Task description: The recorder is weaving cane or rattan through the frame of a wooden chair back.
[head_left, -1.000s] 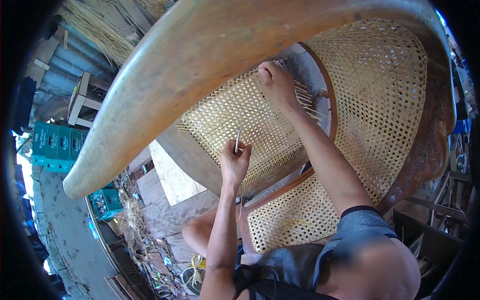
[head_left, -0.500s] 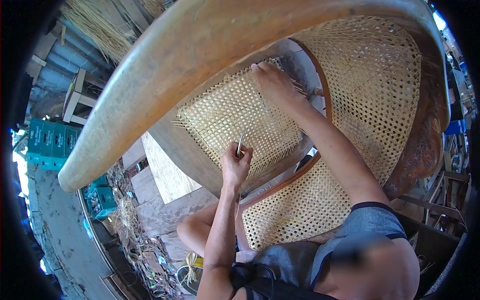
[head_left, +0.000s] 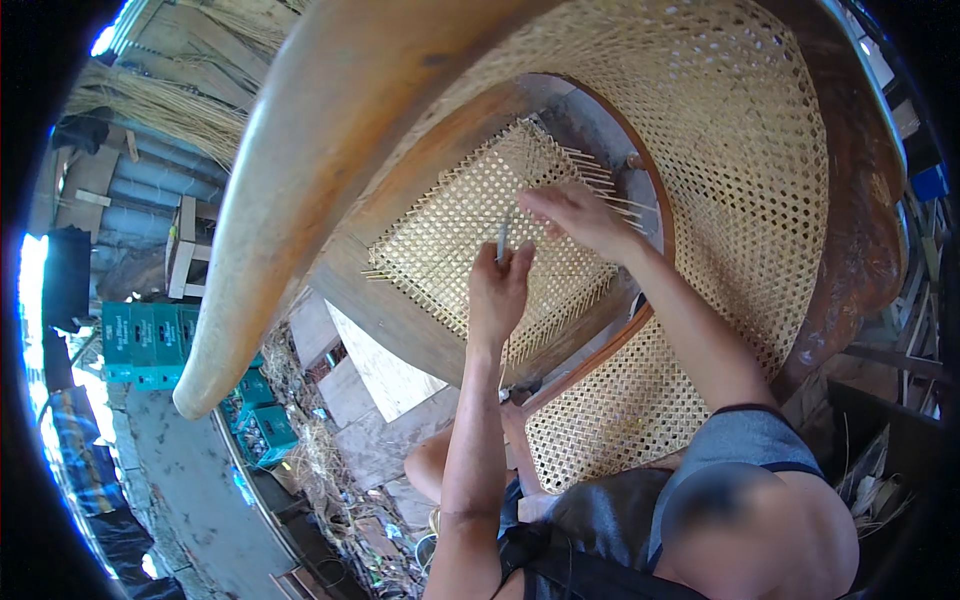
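Two hands work on the half-woven cane panel [head_left: 480, 235] of a wooden chair frame [head_left: 300, 200], which fills the upper middle of the view. Well to the left of the left hand, green crates [head_left: 145, 340] stand beside bundled raw cane [head_left: 170, 105] and wooden boards [head_left: 375, 375] on the ground. The left hand [head_left: 497, 290] is closed in a pinch on a slim pale tool [head_left: 503, 238], which points up onto the weave just above its fingertips. A second ago this hand sat lower, off the panel's lower edge; now it is up on the mesh itself, close to its partner. Just right of it, almost touching, the right hand [head_left: 572, 215] lies on the panel with its fingers curled and pressed together over the loose strand ends [head_left: 610, 190] that jut from the open edge; whether it grips one strand cannot be told. That hand has come down from the panel's upper corner toward the middle. It looks as though the weaving has moved on to a new spot. Beyond the right hand curves the finished cane back [head_left: 740, 180].
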The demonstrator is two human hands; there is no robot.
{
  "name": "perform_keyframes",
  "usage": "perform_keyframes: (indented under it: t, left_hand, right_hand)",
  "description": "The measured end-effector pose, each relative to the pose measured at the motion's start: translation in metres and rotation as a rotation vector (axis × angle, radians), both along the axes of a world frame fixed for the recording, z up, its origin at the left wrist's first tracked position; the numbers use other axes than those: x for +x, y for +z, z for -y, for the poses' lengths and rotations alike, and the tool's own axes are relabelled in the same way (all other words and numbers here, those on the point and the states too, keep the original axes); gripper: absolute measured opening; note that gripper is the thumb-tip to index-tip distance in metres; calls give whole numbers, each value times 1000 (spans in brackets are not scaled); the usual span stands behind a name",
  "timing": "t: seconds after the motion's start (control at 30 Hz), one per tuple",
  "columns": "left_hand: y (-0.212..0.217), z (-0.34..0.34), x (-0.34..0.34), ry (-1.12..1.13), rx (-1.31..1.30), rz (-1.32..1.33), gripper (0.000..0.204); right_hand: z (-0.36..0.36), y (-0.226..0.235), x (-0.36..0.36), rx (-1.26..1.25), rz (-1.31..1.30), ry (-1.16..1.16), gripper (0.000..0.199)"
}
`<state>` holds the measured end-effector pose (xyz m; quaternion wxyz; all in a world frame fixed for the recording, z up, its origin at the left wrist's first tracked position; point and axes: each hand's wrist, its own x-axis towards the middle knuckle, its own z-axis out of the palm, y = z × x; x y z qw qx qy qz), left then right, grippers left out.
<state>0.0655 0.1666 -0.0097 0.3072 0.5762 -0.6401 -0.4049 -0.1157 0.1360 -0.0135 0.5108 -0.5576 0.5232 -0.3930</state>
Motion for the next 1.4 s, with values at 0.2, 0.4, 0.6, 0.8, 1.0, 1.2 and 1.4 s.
perform_keyframes:
  t: [0.2,0.4,0.6,0.8,1.0,1.2,1.4]
  left_hand:
    - [1,2,-36,-301,378,-290,22]
    - [13,21,-18,-94,460,-197,64]
    - [31,68,-25,-258,296,54,91]
    - [30,90,-35,-476,382,186,96]
    - [37,88,-39,-264,395,-220,48]
    - [33,109,-22,-361,203,-170,14]
    - [49,148,-22,-314,-569,601,15]
  right_hand:
    - [-39,-54,15,78,806,-171,42]
    - [-1,-37,-28,119,955,-378,30]
    - [-7,-11,-4,108,573,-54,23]
    - [5,-17,-7,19,496,-55,20]
    - [11,-17,-11,-58,621,-282,23]
    - [29,-23,-14,-147,429,-287,24]
    - [53,-45,-31,-367,-308,-476,32]
